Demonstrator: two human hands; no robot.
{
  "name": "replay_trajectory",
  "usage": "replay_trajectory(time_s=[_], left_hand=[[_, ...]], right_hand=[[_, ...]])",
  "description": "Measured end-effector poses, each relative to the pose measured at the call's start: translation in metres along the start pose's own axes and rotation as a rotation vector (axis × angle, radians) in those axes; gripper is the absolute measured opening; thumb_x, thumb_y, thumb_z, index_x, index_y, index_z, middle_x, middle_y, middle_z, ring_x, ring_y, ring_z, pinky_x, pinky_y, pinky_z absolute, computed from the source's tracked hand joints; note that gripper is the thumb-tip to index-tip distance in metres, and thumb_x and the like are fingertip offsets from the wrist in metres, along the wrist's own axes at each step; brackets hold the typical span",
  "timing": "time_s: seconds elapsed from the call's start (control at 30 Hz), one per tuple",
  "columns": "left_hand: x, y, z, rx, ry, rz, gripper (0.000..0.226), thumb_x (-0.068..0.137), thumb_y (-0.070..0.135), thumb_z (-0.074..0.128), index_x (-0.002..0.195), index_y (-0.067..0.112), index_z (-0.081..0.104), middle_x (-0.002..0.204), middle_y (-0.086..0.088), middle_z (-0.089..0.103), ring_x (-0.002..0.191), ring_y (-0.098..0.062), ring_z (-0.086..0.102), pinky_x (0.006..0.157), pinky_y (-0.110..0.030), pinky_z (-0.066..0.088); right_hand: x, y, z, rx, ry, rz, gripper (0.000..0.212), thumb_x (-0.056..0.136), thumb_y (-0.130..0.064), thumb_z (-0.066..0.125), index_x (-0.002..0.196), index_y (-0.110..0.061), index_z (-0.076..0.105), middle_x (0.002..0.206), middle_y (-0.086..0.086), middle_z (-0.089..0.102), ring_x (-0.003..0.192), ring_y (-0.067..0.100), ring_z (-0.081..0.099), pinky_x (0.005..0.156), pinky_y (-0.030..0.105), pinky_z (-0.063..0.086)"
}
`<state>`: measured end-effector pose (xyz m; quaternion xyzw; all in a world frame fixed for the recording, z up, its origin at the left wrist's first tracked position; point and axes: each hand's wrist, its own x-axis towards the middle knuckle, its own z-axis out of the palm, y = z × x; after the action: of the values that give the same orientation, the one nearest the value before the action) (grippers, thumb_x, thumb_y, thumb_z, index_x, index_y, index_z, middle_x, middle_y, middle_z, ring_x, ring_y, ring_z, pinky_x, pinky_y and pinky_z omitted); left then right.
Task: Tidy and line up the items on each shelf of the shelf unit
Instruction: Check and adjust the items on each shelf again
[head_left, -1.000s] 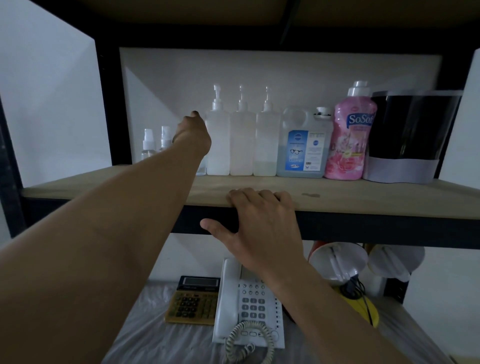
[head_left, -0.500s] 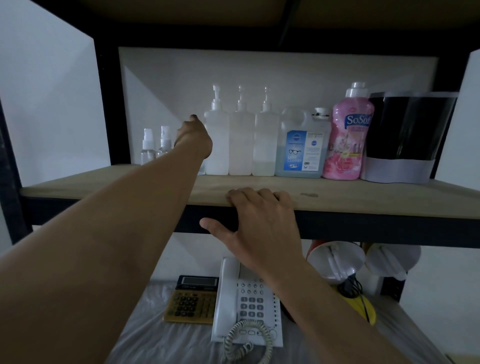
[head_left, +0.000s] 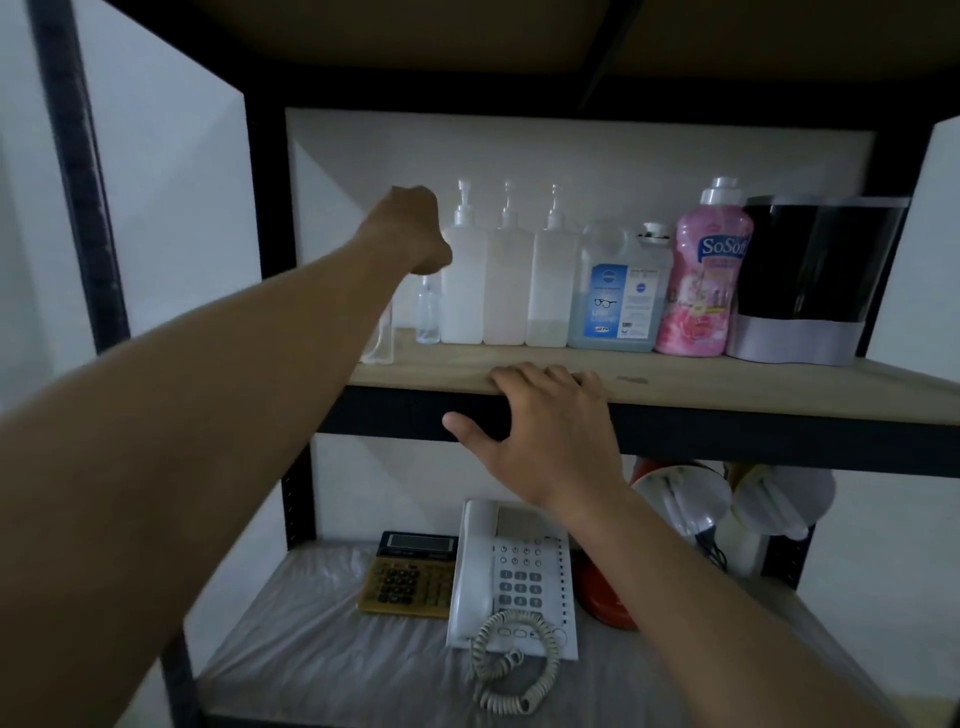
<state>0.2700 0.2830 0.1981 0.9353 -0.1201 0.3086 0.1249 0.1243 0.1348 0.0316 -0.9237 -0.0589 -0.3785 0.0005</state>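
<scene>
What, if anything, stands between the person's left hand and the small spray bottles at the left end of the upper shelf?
Nothing visible does. The left hand hangs closed just above the small spray bottle beside the first pump bottle; only the forearm hides part of another clear bottle. Whether the hand holds anything cannot be told.

left arm: stretched from lower left to upper centre | left hand: knuckles toward camera, fingers curled, grip hidden | right hand: centre frame, fingers flat, thumb spread
</scene>
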Motion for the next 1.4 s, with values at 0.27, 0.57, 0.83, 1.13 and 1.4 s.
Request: replay_trajectory(time_s=[0.27,0.57,0.83,1.13,1.4], left_hand=[[-0.036,-0.060,-0.055,0.081,-0.182,0.159,0.084,0.076,0.061,0.078,0.146,0.027,0.046,0.129,0.006,0.065,0.128,-0.023,0.052,0.112,-0.046,0.039],[-0.039,-0.061,-0.052,0.098,-0.317,0.167,0.124,0.056,0.065,0.087,0.156,0.036,0.021,0.137,0.008,0.059,0.134,-0.025,0.049,0.116,-0.045,0.029],[-0.030,-0.049,-0.045,0.220,-0.437,0.159,0.130,0.057,0.053,0.093,0.159,0.034,0.015,0.160,0.000,0.034,0.144,-0.028,0.037,0.116,-0.044,0.030],[-0.020,-0.049,-0.044,0.285,-0.484,0.154,0.128,0.059,0.041,0.095,0.159,0.030,0.016,0.159,-0.003,0.036,0.141,-0.029,0.041,0.114,-0.043,0.036],[-0.008,-0.040,-0.032,0.315,-0.469,0.154,0.128,0.061,0.040,0.095,0.160,0.026,0.015,0.161,-0.002,0.032,0.143,-0.029,0.037,0.114,-0.042,0.035]], right_hand=[[-0.001,-0.003,-0.006,-0.008,-0.051,0.018,0.077,0.090,-0.084,0.028,0.130,-0.027,0.060,0.129,-0.007,0.064,0.115,0.019,0.056,0.100,0.042,0.034],[-0.002,-0.005,-0.009,0.000,-0.064,0.043,0.079,0.089,-0.085,0.029,0.137,-0.028,0.056,0.135,-0.009,0.061,0.121,0.017,0.054,0.106,0.042,0.034],[-0.002,-0.006,-0.010,-0.008,-0.069,0.044,0.079,0.089,-0.085,0.028,0.138,-0.030,0.055,0.136,-0.010,0.061,0.123,0.015,0.054,0.106,0.041,0.032],[-0.002,-0.006,-0.012,0.000,-0.081,0.044,0.078,0.089,-0.084,0.029,0.139,-0.029,0.054,0.139,-0.010,0.059,0.125,0.015,0.052,0.108,0.040,0.029],[-0.002,-0.006,-0.012,-0.005,-0.084,0.042,0.077,0.089,-0.085,0.028,0.138,-0.031,0.054,0.137,-0.011,0.059,0.125,0.014,0.052,0.108,0.039,0.029]])
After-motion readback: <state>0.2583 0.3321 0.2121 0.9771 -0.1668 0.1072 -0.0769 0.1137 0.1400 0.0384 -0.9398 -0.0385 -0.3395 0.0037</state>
